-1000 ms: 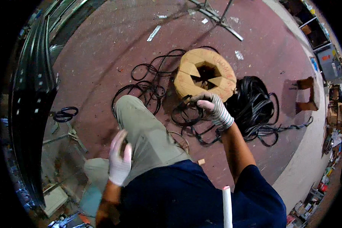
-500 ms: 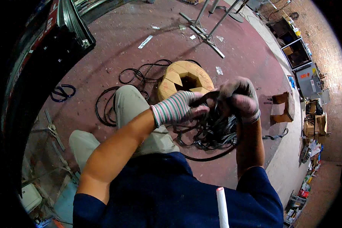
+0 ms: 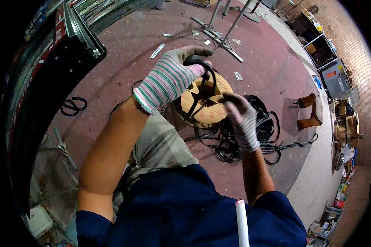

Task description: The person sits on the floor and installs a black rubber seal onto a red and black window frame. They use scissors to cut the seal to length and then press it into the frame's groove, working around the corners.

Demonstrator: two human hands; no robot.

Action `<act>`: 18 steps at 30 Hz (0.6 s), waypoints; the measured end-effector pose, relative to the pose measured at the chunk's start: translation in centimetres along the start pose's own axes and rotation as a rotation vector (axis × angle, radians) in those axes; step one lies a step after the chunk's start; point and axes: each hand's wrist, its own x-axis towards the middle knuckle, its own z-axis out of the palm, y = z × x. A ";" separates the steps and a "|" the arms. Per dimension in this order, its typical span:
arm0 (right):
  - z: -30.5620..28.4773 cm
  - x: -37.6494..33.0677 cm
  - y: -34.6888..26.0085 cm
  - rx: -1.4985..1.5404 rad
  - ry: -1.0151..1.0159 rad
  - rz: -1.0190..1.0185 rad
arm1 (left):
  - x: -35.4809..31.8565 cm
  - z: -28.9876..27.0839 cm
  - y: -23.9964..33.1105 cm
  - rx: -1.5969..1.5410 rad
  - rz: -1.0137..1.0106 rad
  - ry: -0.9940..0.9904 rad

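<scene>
My left hand [image 3: 169, 78], in a striped knit glove, is raised over the left side of a ring-shaped roll wrapped in brown cardboard [image 3: 212, 115]. Between its thumb and fingers it grips a black flexible strip [image 3: 213, 80], which loops over and hangs down toward the roll's hollow centre. My right hand [image 3: 244, 123], gloved likewise, is at the roll's right side with its fingers apart and nothing visibly held. Beside and behind that hand lies a tangled heap of similar black strip [image 3: 261, 119] on the floor.
A metal stand [image 3: 220, 37] rises from the reddish floor ahead. At right are a brown bracket-like piece [image 3: 308, 111] and cluttered goods along a brick wall. A dark rack of long profiles [image 3: 76, 37] stands at left, with a small black coil [image 3: 73, 106] near it.
My left hand has risen up and left with the strip, now looped over the roll. My right hand has come down and opened away from the strip. The black heap has spread rightward.
</scene>
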 end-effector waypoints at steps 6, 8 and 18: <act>3.2 2.7 -1.3 0.096 -0.198 0.079 | 1.4 -0.3 1.8 0.062 0.152 -0.180; 2.0 3.3 -3.0 0.100 -0.190 0.059 | 1.9 -1.6 1.0 0.010 0.277 -0.174; -7.8 0.4 -9.0 -0.448 -0.166 0.227 | 7.0 -7.9 -3.2 0.324 0.391 0.048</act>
